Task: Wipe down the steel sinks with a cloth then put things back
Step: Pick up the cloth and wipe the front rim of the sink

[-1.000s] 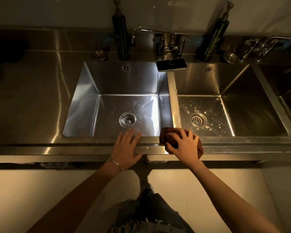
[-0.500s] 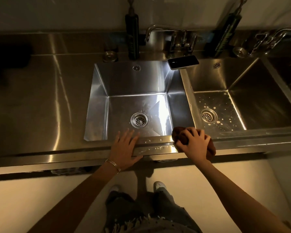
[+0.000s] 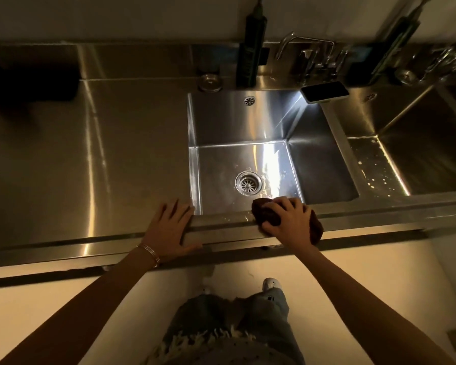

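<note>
The cloth [image 3: 267, 212], dark brown and bunched, lies on the front rim of the left sink [image 3: 248, 122], at about five o'clock from the drain [image 3: 248, 183]. The right hand [image 3: 287, 219] covers it, fingers curled over the top and thumb tucked against its near side, holding it to the rim. The left hand [image 3: 169, 227] rests flat on the same front edge at about eight o'clock from the drain, fingers straight and spread, with thin bracelets [image 3: 150, 252] at the wrist.

The left sink's floor shines wet. At three o'clock, past a narrow divider, the right sink [image 3: 419, 143] has pale spots on its floor. A phone [image 3: 324, 92] lies at the left sink's one o'clock corner, its edge over the basin. Along the back ledge at twelve o'clock stand a dark bottle [image 3: 250, 48] and a tap [image 3: 308, 54], with a second bottle [image 3: 395, 46] at two o'clock. The steel counter [image 3: 90, 154] runs off to nine o'clock.
</note>
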### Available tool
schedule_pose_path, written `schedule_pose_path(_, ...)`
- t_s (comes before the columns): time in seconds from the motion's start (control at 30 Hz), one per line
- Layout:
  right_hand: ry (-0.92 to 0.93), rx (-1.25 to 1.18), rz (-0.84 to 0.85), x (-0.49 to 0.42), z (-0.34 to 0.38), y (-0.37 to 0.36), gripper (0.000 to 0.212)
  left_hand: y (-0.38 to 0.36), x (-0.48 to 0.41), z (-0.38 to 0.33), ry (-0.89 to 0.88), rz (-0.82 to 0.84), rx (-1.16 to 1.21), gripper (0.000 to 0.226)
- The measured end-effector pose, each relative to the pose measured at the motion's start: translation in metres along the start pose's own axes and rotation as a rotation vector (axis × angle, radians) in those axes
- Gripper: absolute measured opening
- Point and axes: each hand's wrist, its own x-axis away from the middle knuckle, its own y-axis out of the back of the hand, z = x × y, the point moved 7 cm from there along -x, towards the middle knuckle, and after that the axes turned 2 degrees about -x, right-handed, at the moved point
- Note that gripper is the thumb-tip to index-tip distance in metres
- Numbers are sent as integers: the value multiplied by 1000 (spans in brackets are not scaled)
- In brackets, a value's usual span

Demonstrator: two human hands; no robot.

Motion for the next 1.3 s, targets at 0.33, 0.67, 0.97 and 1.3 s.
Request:
schedule_pose_path(0.33, -65, -15, -83, 4, 55, -12, 36, -20, -3, 8, 23, -6, 36, 100)
schedule_pose_path(0.67, -152, -2, -123, 12, 16, 2, 37, -23, -3, 10, 20, -57, 7, 100)
schedule_pose_path(0.97, 86, -15, -69, 5, 79, -15, 33, -24, -2, 11, 42, -65, 22, 101)
schedule_pose_path(1.3, -42, 16, -83, 11, 81, -16, 30, -27, -3, 11, 29, -93, 12, 102)
